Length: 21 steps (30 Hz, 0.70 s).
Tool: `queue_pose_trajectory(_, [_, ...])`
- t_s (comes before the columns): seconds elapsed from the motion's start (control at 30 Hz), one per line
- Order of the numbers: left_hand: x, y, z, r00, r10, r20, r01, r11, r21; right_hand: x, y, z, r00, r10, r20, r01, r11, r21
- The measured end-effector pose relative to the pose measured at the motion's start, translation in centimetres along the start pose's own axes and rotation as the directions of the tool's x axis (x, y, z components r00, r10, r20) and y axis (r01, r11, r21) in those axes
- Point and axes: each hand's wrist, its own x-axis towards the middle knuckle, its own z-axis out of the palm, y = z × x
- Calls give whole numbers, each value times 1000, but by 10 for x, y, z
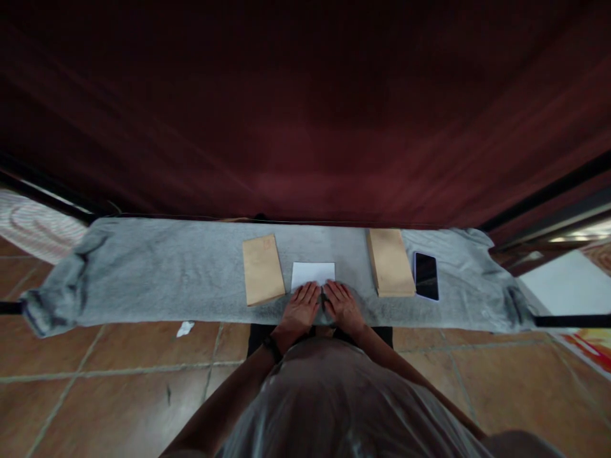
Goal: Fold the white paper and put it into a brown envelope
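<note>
A white sheet of paper (pixel 313 271) lies on the grey cloth in front of me. My left hand (pixel 302 306) rests flat on its near left part, fingers stretched forward. Beside it, my right hand (pixel 342 307) lies flat at the near right part, its fingers also extended. The two hands are close together and cover the near edge of the paper. To the left of the paper is a brown envelope (pixel 263 269), slightly tilted. On the right stands a thicker stack of brown envelopes (pixel 391 262).
The grey cloth (pixel 157 273) covers a long narrow surface. A phone (pixel 426 275) with a dark screen lies right of the stack. A dark red curtain-like sheet (pixel 305 146) rises behind. On the tiled floor (pixel 138 394) is a white scrap (pixel 185 328).
</note>
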Motion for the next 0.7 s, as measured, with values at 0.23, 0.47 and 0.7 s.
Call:
queue_pose_trajectory(0.23, [6, -29, -15, 983, -8, 185, 0, 999, 41, 8, 8, -6, 999, -20, 37, 21, 1000, -23])
queue_pose_trajectory(0.47, [22, -27, -23, 984, -24, 177, 28, 999, -19, 20, 0, -9, 998, -1, 65, 6, 997, -77])
queue_pose_trajectory(0.7, [46, -21, -72, 992, 107, 69, -101, 992, -79, 43, -9, -22, 982, 154, 106, -159, 987, 33])
